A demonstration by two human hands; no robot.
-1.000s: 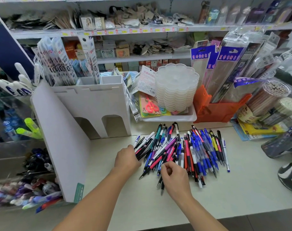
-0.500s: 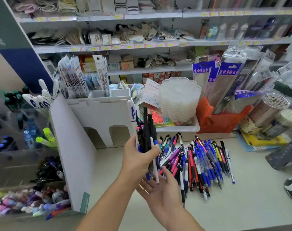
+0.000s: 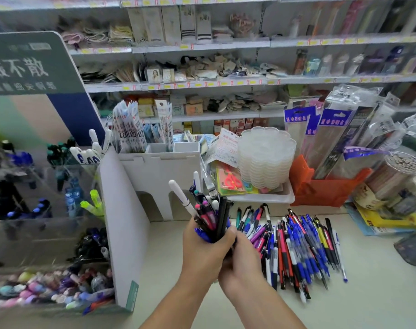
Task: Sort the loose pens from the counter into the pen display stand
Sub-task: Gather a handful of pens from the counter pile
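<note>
Pens (image 3: 211, 217) stand upright in a bundle clasped by the left hand (image 3: 203, 251) and right hand (image 3: 241, 262), the pen display stand (image 3: 48, 210) lying leftward, nearer the left.

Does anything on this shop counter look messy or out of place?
Yes. A heap of loose pens lies jumbled on the counter rather than in the display stand. Both hands, left hand and right hand, grip a splayed bundle of pens.
</note>
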